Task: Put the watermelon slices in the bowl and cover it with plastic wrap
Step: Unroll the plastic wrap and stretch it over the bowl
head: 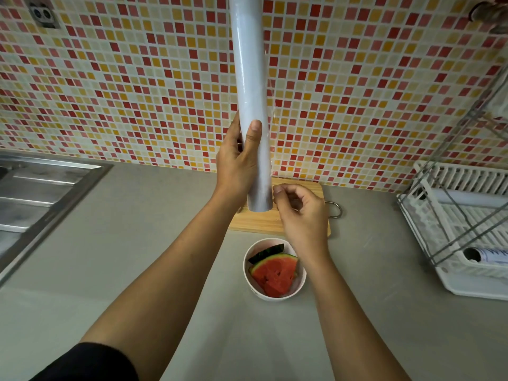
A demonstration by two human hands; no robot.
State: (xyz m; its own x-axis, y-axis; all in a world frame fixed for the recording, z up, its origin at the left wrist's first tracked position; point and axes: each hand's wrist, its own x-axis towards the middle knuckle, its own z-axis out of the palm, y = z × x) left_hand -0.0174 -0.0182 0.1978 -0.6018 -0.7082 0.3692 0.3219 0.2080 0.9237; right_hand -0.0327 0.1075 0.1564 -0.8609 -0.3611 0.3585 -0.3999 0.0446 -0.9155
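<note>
Watermelon slices (275, 273), two wedges w/ red flesh and dark green rind, sit inside white bowl (246, 266), which stands uncovered on grey counter (165, 215), just in front of wooden cutting board (258, 221). Above the board, plastic wrap roll (248, 64) is held upright in the air, its top running out of frame and its lower end hanging over the board. L hand (236, 163) grips the roll near the bottom, fingers curled round the back and thumb (254, 136) laid flat up the front. Thin strip of loose film (270, 119) stands off the roll's right edge. R hand (305, 215) is just beside the roll's lower end, above the bowl's far side, fingers curled, thumb tip close to that film edge; film is too clear to tell whether it's actually pinched. Board has a metal loop (336, 210) on its right side. Steel sink (41, 193) w/ ribbed drainer is at far left, well apart from the bowl. White dish rack (467, 281) stands at far right w/ a second roll (489, 255) lying in it. Mosaic tile wall (110, 92) in red, orange and cream runs behind everything, w/ a socket (42, 13) top left. Black sleeve (90, 364) shows on the L arm at bottom.
</note>
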